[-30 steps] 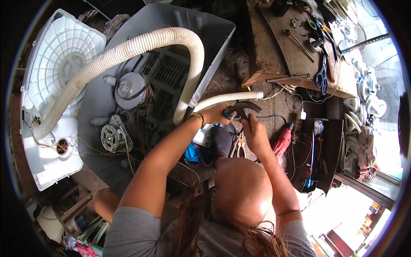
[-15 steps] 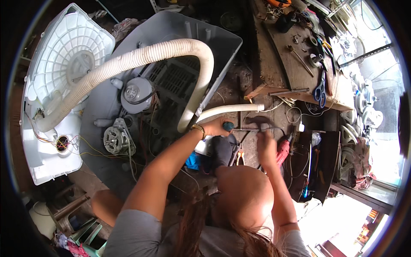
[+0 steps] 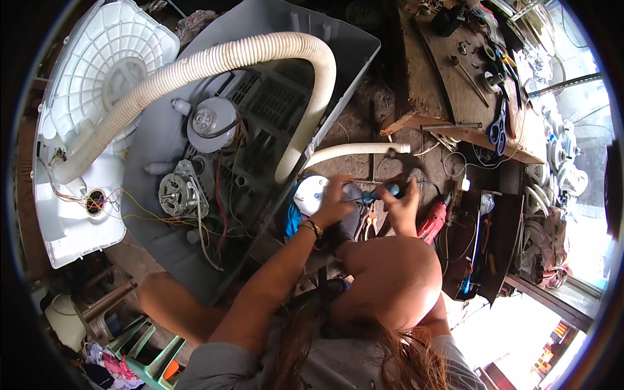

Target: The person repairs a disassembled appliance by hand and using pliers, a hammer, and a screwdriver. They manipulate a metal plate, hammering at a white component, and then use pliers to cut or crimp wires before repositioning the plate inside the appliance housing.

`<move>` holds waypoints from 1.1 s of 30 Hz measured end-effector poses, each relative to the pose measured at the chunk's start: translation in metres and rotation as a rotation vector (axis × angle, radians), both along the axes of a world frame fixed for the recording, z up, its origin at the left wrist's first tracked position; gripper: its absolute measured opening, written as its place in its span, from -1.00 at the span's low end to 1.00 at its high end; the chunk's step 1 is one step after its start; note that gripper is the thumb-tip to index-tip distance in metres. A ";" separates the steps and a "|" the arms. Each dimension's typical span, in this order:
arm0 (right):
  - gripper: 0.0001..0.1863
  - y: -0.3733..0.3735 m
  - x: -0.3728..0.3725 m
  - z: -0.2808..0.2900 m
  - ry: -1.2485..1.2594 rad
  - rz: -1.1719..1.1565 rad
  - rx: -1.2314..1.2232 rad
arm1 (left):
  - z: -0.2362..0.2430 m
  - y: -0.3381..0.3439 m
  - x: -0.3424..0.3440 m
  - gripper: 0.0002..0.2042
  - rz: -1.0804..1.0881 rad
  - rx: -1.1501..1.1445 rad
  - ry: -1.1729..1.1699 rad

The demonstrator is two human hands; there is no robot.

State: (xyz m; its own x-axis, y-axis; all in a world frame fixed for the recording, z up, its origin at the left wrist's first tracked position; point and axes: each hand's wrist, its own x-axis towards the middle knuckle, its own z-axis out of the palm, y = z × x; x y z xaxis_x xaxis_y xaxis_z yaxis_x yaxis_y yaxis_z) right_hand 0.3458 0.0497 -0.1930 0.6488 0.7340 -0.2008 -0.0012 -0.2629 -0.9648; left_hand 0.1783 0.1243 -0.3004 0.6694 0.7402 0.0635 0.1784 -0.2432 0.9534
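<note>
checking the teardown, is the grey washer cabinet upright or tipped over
Tipped over: the grey cabinet lies on its side, its open underside showing the motors and hose.

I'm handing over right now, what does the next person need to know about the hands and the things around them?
Left hand: closed on the shaft end of a blue-handled tool.
Right hand: gripping that tool's handle end; both hands meet above the raised knee.
Nearby: the washing machine base lies open on its side, two motors and loose wiring exposed, with the corrugated drain hose looped over it. A red power tool lies right of the hands; scissors sit on the wooden bench.
Done: housing opened.
Left: cannot tell from this view.
</note>
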 end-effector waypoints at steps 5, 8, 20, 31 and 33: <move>-0.65 -0.012 0.024 0.053 0.068 -0.178 0.069 | -0.050 0.004 -0.051 -0.41 0.359 0.276 0.772; -0.65 -0.019 0.028 0.055 0.016 -0.177 0.077 | -0.049 0.000 -0.054 -0.49 0.272 0.229 0.872; -0.61 0.011 -0.021 -0.013 0.181 -0.310 0.076 | -0.013 0.004 -0.054 -0.39 0.174 0.280 0.928; -0.79 -0.001 -0.011 -0.039 0.029 -0.232 0.176 | 0.042 -0.007 0.061 -0.53 -0.063 0.041 -0.004; -0.80 -0.020 0.001 -0.024 0.114 -0.292 0.056 | 0.043 -0.010 0.059 -0.67 0.000 0.118 0.019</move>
